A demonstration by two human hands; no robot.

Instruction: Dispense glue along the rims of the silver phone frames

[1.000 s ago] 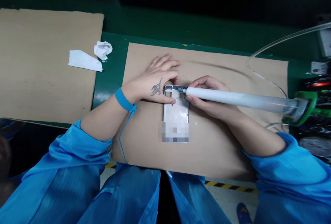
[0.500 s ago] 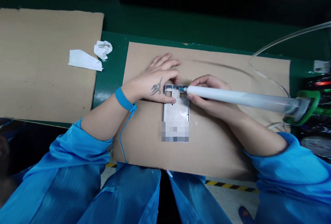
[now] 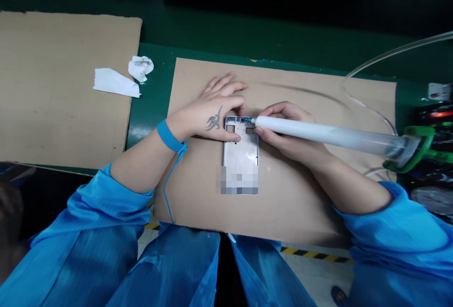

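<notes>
A silver phone frame (image 3: pixel 241 153) lies flat on the cardboard sheet before me, its lower end blurred by pixelation. My left hand (image 3: pixel 215 108) grips its upper left corner, thumb on the inner face and index finger bent at the top edge; the other fingers stretch over the cardboard. In my right hand (image 3: pixel 288 130) is a long dispensing syringe (image 3: pixel 318 133) filled with white material, pinched near its nozzle. Its blue tip meets the upper part of the frame, near the top edge. A green cap with a clear hose closes the syringe's rear end.
Under the frame lies a cardboard sheet (image 3: pixel 198 189) on a green bench. Another cardboard (image 3: pixel 63 108) is at the left, with torn white paper (image 3: pixel 115 81) and a crumpled wad (image 3: pixel 140 67). A clear hose (image 3: pixel 396 52) arcs at right, above a round gauge (image 3: pixel 432 199).
The syringe's rear end has swung slightly left, and its nozzle has shifted a little along the frame's top. My left hand and the phone frame stay in place.
</notes>
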